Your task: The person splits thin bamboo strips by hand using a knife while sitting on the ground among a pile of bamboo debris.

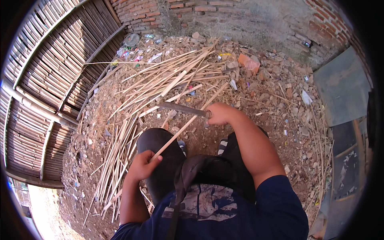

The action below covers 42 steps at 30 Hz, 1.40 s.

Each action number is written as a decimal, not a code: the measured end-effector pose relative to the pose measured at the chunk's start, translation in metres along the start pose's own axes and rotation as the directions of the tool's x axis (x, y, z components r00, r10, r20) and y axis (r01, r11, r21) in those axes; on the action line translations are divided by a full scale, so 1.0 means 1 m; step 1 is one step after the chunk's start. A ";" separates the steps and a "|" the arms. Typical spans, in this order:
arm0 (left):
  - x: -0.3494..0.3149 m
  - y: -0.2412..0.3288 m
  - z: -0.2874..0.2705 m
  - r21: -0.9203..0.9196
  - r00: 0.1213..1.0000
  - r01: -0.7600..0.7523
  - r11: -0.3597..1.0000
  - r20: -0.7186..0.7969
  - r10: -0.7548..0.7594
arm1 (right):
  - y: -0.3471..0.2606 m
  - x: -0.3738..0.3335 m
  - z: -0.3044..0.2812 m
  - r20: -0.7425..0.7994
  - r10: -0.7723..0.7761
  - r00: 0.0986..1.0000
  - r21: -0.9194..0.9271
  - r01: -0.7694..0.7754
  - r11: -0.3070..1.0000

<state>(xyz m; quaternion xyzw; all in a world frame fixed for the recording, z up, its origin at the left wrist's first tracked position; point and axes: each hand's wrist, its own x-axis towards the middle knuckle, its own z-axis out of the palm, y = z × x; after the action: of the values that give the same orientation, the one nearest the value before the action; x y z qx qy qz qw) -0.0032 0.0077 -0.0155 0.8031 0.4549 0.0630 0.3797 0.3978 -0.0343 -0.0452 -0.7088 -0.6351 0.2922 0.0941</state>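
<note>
A: How's the stick (179, 133) held?
B: Nr its lower end, pinched btwn thumb and fingers of the L hand (145, 165), by the L knee (154, 138); prob. done so its far end is slanted away from the body.
A: And the knife (182, 107)?
B: Its grip's wrapped by the R hand (220, 114); the stick's crossed by the blade nr the grip, likely for control. Whether the stick's also touched by the R hand can't be told.
A: Edges?
B: The sharp edge can't be made out. The tip's pointed L, twd the pile of sticks (173, 82), prob. placed for easy reach.
A: Room?
B: Fwd-L's crowded by the pile. More's offered R, over low rubble (276, 96), bounded by a grey sheet (343, 88) and, ahead, the brick wall (256, 22).
</note>
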 end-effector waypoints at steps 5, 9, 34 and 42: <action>-0.001 0.005 -0.001 -0.017 1.000 -0.001 1.000 0.012 0.001 | -0.004 -0.002 -0.003 0.006 0.002 1.000 -0.041 -0.001 0.999; 0.001 0.000 -0.001 -0.022 1.000 0.002 1.000 0.022 -0.002 | -0.009 -0.005 -0.005 0.019 0.002 1.000 -0.014 -0.001 1.000; 0.000 -0.003 0.001 -0.145 1.000 0.007 0.989 0.017 -0.004 | 0.005 -0.018 -0.021 -0.081 -0.067 0.994 0.001 0.067 0.998; -0.007 0.004 0.007 -0.084 0.998 -0.030 0.996 -0.053 0.025 | 0.018 -0.014 -0.029 -0.206 0.068 0.976 0.013 -0.067 0.998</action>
<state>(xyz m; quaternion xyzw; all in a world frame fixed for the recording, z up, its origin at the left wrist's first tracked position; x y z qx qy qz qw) -0.0018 -0.0030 -0.0161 0.7904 0.4505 0.1084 0.4007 0.4278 -0.0439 -0.0266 -0.7561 -0.5967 0.2218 0.1515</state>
